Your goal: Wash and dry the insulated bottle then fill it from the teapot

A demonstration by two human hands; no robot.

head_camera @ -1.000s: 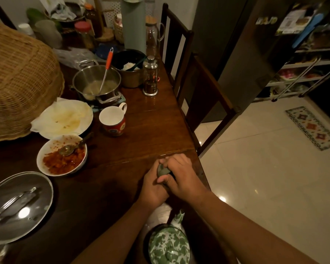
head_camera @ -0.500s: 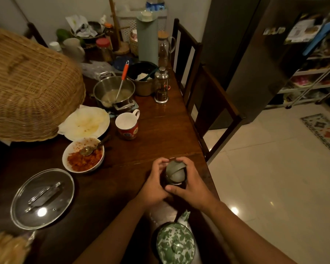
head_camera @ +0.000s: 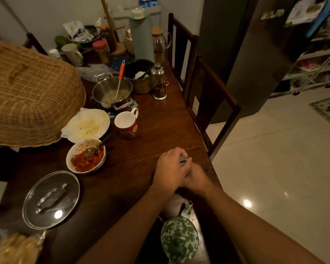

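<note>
Now the cap (head_camera: 183, 160) of the insulated bottle (head_camera: 181, 164) is nearly hidden, at 5 o'clock on the counter (head_camera: 160, 126).
Half a second ago it showed between the palms. Now the left hand (head_camera: 169, 168) wraps over it and the right hand (head_camera: 197, 179) clasps from 4 o'clock, probably twisting. The teapot (head_camera: 179, 239) stands at 6 o'clock.

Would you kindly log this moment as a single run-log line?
left hand: grips bottle top | right hand: grips bottle | teapot: on table, not held
</note>
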